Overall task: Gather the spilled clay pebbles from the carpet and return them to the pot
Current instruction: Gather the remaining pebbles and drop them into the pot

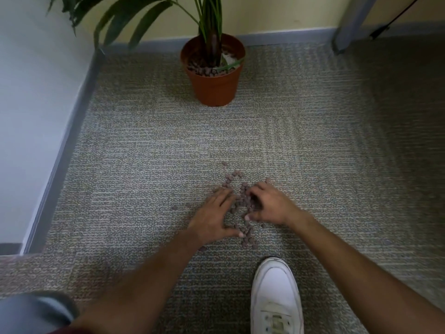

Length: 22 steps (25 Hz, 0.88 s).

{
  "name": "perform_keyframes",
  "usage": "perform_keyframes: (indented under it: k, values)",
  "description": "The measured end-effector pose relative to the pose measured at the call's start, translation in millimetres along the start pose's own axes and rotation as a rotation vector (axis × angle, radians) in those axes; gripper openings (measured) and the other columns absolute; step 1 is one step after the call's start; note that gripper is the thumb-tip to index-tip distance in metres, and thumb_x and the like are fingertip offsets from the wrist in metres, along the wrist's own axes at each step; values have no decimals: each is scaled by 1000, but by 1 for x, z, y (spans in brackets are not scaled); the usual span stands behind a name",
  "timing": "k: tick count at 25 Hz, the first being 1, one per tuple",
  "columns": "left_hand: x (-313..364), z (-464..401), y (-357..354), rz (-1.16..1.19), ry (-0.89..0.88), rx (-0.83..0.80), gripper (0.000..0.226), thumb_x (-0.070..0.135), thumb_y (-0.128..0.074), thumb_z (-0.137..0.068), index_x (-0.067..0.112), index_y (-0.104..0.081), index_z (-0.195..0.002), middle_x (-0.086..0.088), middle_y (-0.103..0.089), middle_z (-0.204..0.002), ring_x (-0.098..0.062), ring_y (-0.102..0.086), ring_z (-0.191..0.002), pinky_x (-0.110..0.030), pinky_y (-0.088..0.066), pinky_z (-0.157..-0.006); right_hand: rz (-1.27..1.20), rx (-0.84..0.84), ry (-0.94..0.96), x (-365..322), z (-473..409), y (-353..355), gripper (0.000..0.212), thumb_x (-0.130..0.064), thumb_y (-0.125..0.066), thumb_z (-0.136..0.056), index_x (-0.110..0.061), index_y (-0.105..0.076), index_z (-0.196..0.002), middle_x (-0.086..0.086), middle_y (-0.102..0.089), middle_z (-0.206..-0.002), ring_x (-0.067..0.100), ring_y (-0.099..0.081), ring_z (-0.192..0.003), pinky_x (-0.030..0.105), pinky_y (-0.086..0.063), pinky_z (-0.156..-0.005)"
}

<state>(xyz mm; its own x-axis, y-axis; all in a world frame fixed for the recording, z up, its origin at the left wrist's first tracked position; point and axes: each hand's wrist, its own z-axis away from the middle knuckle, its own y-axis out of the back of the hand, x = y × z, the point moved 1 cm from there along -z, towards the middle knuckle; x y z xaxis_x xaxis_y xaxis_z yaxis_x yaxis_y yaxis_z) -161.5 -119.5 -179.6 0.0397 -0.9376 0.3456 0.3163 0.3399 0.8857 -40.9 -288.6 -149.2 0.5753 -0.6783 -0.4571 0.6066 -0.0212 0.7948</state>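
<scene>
white shoe sat nearest. left hand flat & open, right hand half-curled, raking pebbles w/o a firm hold. most were on carpet, well apart from pot.

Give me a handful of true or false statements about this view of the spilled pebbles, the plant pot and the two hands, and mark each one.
1. The round brown clay pebbles lie scattered on the grey woven carpet. True.
2. The terracotta-coloured plastic plant pot has tipped onto its side. False: it stands upright, with pebbles inside around the plant stem.
3. Both hands are down among the spilled pebbles. True: the left hand lies flat and the right hand is curled over them.
4. The left hand is lifting pebbles over the pot. False: it is on the carpet, well short of the pot.
5. A black boot stands beside the pebbles. False: it is a white sneaker.
</scene>
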Motion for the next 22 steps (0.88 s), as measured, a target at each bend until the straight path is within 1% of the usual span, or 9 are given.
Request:
perform_keyframes:
  k: [2, 4, 7, 9, 12, 14, 16, 18, 22]
  values:
    - [6, -2, -1, -34, -35, 21, 107, 81, -51, -68, 23, -15, -150, 2, -8, -160, -22, -10, -146, -45, -14, -118, -215, -11, -17, -6, 0, 7, 78, -49, -79, -69, -26, -45, -134, -3, -46, -125, 17, -48, -117, 34, -43, -99]
    - [-3, 1, 4, -98, 33, 69, 112, 88, -44, -63, 26, -10, -150, 2, -9, -160, -23, -13, -144, -46, -13, -115, -277, 13, -136, 1, 5, 16, 84, -45, -83, -64, -28, -42, -136, -1, -44, -131, 21, -49, -121, 39, -44, -100]
    - [-24, 5, 16, -197, 100, -22, 123, 96, -39, -52, 26, -8, -149, -2, -14, -155, -26, -23, -137, -49, -31, -111, 8, -89, -323, 3, 23, 7, 112, -43, -87, -56, -27, -22, -146, 7, -32, -144, 32, -39, -130, 49, -40, -105]
    - [-26, 6, 21, -190, 132, -86, 122, 91, -50, -51, 24, -16, -147, -4, -21, -147, -26, -32, -130, -47, -44, -102, 136, -100, -291, -11, 31, -13, 119, -40, -89, -54, -26, -17, -147, 11, -29, -142, 33, -37, -127, 45, -43, -102]
    - [-11, 1, 22, -57, 131, -90, 107, 71, -70, -59, 17, -29, -142, -6, -30, -137, -26, -44, -120, -43, -46, -98, 113, -12, -203, -26, 28, -31, 108, -40, -87, -56, -22, -25, -144, 10, -34, -131, 32, -42, -117, 41, -44, -98]
    - [4, -6, 19, 33, 90, -101, 92, 55, -77, -63, 13, -40, -135, -6, -39, -128, -27, -50, -112, -40, -47, -94, 4, 76, -155, -30, 21, -31, 90, -32, -84, -65, -18, -37, -140, 9, -39, -127, 29, -46, -115, 35, -43, -97]
    - [16, -13, 19, 151, 83, -66, 69, 41, -77, -67, 11, -50, -124, -8, -47, -120, -29, -55, -106, -41, -48, -91, -114, 121, -98, -36, 16, -29, 67, -21, -77, -72, -16, -49, -132, 9, -45, -122, 28, -51, -111, 33, -44, -94]
    - [17, -15, 22, 190, 110, -8, 57, 37, -73, -72, 14, -52, -119, -7, -51, -118, -30, -57, -106, -41, -49, -89, -215, 138, -93, -38, 15, -26, 56, -17, -74, -73, -17, -55, -126, 7, -48, -119, 26, -54, -108, 32, -46, -91]
    - [0, -3, 30, -42, 227, -21, 89, 64, -72, -64, 24, -37, -135, 0, -37, -132, -23, -54, -107, -40, -51, -87, 3, 140, -293, -17, 24, -11, 75, -23, -79, -71, -24, -42, -136, 5, -45, -125, 25, -53, -111, 31, -45, -85]
